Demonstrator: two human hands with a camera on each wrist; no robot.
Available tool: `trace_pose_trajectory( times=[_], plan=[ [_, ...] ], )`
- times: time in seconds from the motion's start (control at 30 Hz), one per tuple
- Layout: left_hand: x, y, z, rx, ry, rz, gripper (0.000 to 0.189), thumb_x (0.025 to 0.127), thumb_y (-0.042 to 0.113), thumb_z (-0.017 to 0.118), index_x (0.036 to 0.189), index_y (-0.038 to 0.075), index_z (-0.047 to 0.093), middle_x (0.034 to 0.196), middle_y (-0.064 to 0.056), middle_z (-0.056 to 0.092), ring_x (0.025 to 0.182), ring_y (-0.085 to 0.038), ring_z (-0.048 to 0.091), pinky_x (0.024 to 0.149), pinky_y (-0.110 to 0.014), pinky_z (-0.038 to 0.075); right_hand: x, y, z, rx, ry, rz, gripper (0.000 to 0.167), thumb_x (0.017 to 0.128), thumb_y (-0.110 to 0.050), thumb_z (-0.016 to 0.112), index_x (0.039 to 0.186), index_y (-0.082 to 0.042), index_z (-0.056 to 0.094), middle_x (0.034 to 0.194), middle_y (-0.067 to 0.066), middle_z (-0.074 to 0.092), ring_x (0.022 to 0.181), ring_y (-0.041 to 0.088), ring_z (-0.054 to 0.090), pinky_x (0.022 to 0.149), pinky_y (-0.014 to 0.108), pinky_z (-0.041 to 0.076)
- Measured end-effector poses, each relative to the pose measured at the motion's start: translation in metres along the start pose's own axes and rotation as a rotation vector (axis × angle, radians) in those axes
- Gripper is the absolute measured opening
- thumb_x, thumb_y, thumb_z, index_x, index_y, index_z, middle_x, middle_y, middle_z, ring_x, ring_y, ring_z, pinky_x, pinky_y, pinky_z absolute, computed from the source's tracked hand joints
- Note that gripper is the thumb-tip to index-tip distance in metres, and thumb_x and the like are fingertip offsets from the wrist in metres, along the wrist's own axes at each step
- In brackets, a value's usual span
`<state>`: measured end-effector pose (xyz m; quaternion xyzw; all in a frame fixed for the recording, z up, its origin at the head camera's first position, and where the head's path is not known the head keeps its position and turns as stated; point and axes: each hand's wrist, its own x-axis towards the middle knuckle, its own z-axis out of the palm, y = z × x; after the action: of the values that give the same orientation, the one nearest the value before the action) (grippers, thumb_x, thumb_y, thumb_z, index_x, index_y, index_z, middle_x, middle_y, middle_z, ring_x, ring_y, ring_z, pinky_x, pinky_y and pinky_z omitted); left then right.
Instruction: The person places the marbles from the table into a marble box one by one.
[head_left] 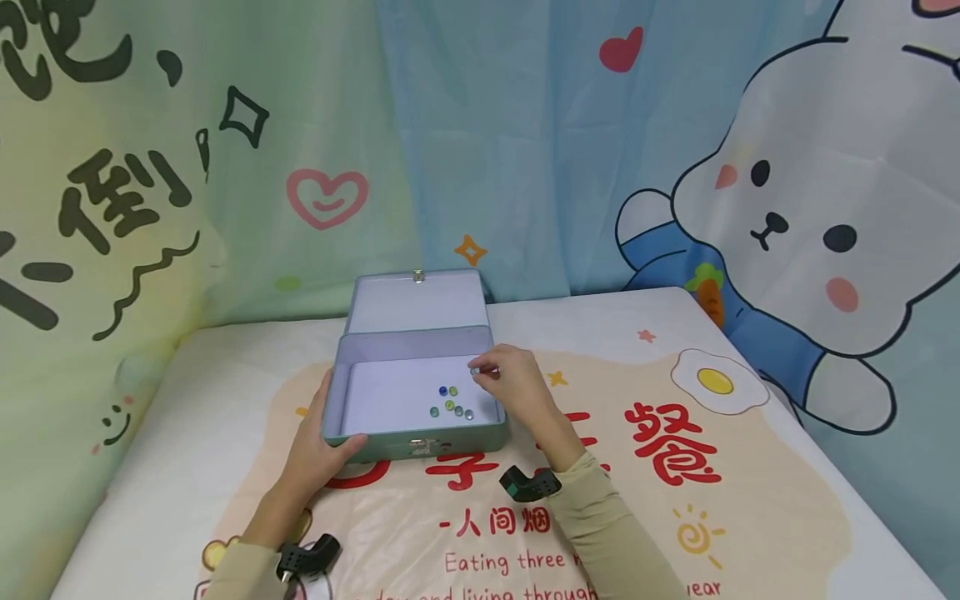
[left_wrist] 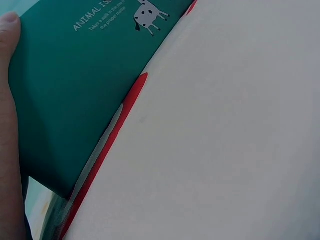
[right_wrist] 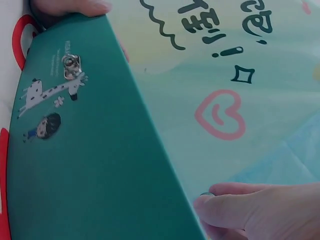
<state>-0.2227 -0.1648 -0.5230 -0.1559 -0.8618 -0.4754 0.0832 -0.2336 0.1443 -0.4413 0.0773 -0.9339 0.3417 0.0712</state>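
A green metal box point(head_left: 465, 440) with a pale inside stands on the table, its hinged lid point(head_left: 420, 307) raised at the back. My left hand point(head_left: 318, 446) holds the box at its front left corner, fingers along the side and thumb at the front edge. Between thumb and fingertips, my right hand point(head_left: 517, 387) pinches a small glass marble point(head_left: 475, 370) above the right part of the box. Several glass marbles point(head_left: 450, 406), one of them blue, lie inside on the right. In the right wrist view, the pinched marble point(right_wrist: 206, 194) is mostly covered by the fingers.
A printed cloth point(head_left: 750, 500) with red lettering covers the table. Behind it hangs a printed curtain point(head_left: 487, 150) with a large rabbit. A metal clasp point(head_left: 422, 447) sits on the box's front wall, and its counterpart point(head_left: 418, 276) is on the lid's edge.
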Motion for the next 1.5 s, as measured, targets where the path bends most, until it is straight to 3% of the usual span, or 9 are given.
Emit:
trace_pose_trajectory(
  times=[0.63, 1.03, 1.3, 1.5],
  plan=[
    [-0.001, -0.001, 0.0, -0.007, 0.003, -0.008, 0.108, 0.071, 0.028, 0.075, 0.154, 0.022, 0.006, 0.155, -0.015, 0.024, 0.131, -0.038, 0.036, 0.099, -0.063, 0.033, 0.004, -0.02, 0.026, -0.142, -0.041, -0.006, 0.017, 0.084, -0.008, 0.071, 0.101, -0.009, 0.074, 0.101, 0.004, 0.067, 0.086, 0.015, 0.06, 0.081, 0.027, 0.054],
    [0.0, -0.001, 0.0, -0.009, 0.006, 0.002, 0.108, 0.071, 0.028, 0.075, 0.153, 0.032, 0.004, 0.155, -0.014, 0.024, 0.13, -0.038, 0.037, 0.099, -0.063, 0.033, 0.007, -0.029, 0.03, -0.267, -0.059, -0.14, 0.013, 0.084, -0.007, 0.07, 0.096, -0.008, 0.075, 0.098, 0.003, 0.069, 0.092, 0.016, 0.063, 0.083, 0.028, 0.053],
    [0.0, 0.001, -0.001, -0.021, 0.004, 0.012, 0.108, 0.071, 0.028, 0.075, 0.154, 0.026, 0.006, 0.155, -0.015, 0.026, 0.129, -0.038, 0.039, 0.097, -0.062, 0.034, 0.012, -0.027, 0.036, -0.3, -0.153, -0.096, 0.009, 0.083, -0.008, 0.071, 0.091, -0.009, 0.074, 0.087, 0.003, 0.067, 0.077, 0.012, 0.056, 0.074, 0.025, 0.052],
    [0.0, 0.001, 0.0, -0.025, 0.006, 0.023, 0.108, 0.07, 0.029, 0.076, 0.154, 0.03, 0.007, 0.154, -0.013, 0.027, 0.128, -0.037, 0.039, 0.096, -0.063, 0.035, 0.015, -0.022, 0.039, -0.328, -0.195, -0.069, 0.005, 0.083, -0.008, 0.071, 0.086, -0.012, 0.072, 0.085, 0.001, 0.066, 0.076, 0.012, 0.054, 0.072, 0.026, 0.05]
  ],
)
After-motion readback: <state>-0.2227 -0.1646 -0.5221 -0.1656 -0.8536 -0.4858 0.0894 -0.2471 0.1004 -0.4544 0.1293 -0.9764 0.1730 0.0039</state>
